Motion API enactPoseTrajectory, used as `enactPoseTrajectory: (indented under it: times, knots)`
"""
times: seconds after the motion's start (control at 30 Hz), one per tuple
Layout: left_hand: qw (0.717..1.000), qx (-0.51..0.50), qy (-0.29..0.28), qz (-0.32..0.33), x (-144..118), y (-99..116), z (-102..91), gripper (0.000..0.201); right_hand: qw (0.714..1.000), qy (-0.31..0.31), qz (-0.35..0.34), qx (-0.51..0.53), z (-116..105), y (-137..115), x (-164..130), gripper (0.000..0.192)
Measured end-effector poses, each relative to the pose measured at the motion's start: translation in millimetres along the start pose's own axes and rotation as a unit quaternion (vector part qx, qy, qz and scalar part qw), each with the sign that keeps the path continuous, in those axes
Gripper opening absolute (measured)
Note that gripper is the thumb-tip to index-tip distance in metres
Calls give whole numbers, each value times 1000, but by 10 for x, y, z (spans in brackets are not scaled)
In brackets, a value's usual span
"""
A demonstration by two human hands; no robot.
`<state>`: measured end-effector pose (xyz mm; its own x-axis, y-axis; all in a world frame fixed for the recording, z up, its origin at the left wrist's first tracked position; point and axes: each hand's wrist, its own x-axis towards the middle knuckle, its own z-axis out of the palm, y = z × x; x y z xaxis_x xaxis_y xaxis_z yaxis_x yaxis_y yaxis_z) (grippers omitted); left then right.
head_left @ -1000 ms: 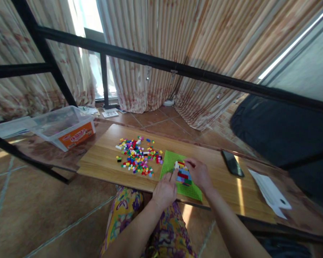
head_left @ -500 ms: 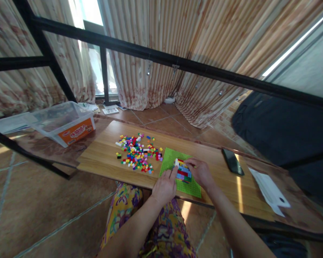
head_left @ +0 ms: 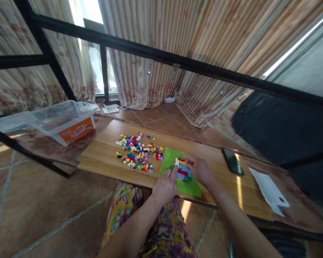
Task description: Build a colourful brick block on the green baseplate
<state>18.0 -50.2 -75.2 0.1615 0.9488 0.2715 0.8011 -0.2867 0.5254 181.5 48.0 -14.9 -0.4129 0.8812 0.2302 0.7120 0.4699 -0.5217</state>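
Observation:
A green baseplate [head_left: 169,159] lies on the wooden table [head_left: 104,157], and a small multicoloured brick build [head_left: 183,171] stands on it. My left hand [head_left: 165,184] rests at the plate's near left edge, with a finger touching the build's left side by a white brick. My right hand [head_left: 201,170] is curled over the build's right and top side, fingers on the bricks. To the left of the plate lies a loose pile of small coloured bricks [head_left: 137,152].
A black phone [head_left: 233,161] lies on the table right of the plate, with a white paper [head_left: 269,191] beyond it. A clear plastic tub [head_left: 61,122] with an orange label stands at the left. A black metal frame [head_left: 161,57] crosses in front of the curtains.
My right hand has shifted a little over the top of the build. My left hand stays at its left side. The view has tilted slightly.

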Motion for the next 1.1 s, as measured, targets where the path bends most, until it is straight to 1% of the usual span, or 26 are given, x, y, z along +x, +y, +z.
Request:
enactPoseTrajectory:
  times: [0.13,0.3,0.53,0.8,0.97,1.1]
  knots:
    - [1000,-1,2,4,5,0,-2,59,999,-15,-18,-23,-11,10,25,34]
    - [1000,1,3,5,4,-4,5,60,997,-29,-37,-58,-46,-33,59,34]
    - [1000,-2,1,4,-4,-16,23,59,990,-48,-70,-116,-62,-47,91,36]
    - [1000,-5,5,7,2,-20,19,58,981,-105,-64,-154,-95,-107,122,38]
    - [1000,-2,5,9,4,-24,24,59,978,-110,-54,-170,-117,-127,109,38]
    - [1000,-8,9,12,3,-30,34,60,979,-115,-59,-161,-123,-113,83,39]
